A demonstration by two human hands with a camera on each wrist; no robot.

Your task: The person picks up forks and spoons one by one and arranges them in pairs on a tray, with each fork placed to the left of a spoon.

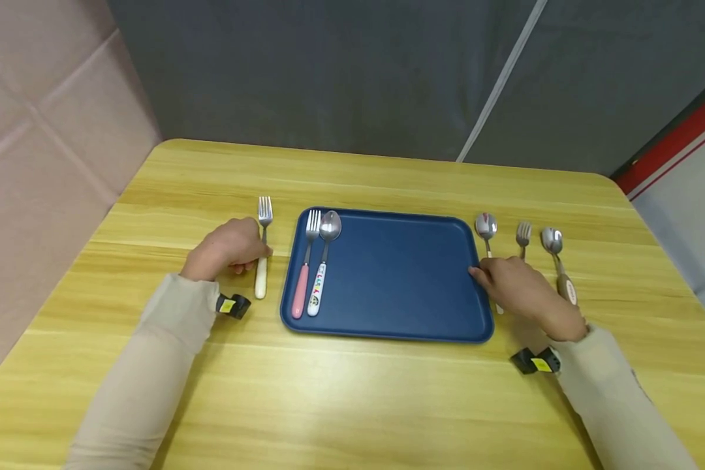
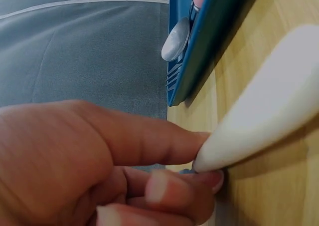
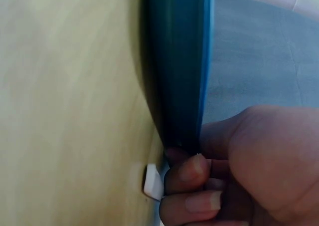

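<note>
While the wooden table [image 1: 388, 405] bore a blue tray [image 1: 393, 281] at its middle, the left hand [image 1: 226, 251] curled its fingers [image 2: 164, 141] round a white-handled fork [image 1: 262, 261] lying just left of the tray. The right hand [image 1: 519, 287] pinched a white-handled spoon [image 1: 486, 230] lying against the tray's right edge.

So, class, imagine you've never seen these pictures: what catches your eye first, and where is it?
The blue tray in the middle of the yellow wooden table stands out first, with a pink-handled fork and a patterned spoon side by side at its left end. Next come the hands: the left hand pinches a white-handled fork left of the tray, while the right hand is at the tray's right rim, over a spoon.
</note>
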